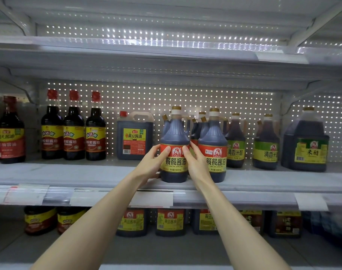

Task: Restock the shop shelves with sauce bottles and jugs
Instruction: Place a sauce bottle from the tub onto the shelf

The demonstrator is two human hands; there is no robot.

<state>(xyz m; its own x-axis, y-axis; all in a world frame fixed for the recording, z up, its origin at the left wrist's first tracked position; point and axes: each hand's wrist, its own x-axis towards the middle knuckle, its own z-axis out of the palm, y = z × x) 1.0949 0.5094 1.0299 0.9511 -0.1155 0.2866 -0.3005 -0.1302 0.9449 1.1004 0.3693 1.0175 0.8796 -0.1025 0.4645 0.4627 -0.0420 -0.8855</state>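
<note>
A dark soy sauce bottle point(174, 137) with a gold cap and a red and yellow label stands upright near the front of the middle shelf point(88, 174). My left hand point(151, 164) grips its left side, thumb on the label. My right hand point(195, 162) grips its right side, fingers curled over the label edge. A matching bottle point(213, 141) stands just right of it, touching my right hand, with more of the same kind behind.
Three red-capped sauce bottles point(73, 131) and a square jug point(134, 135) stand to the left. Green-labelled vinegar bottles point(235, 143) and a large jug point(305, 143) stand to the right. The lower shelf holds jars and jugs point(171, 221). The top shelf point(166, 53) hangs overhead.
</note>
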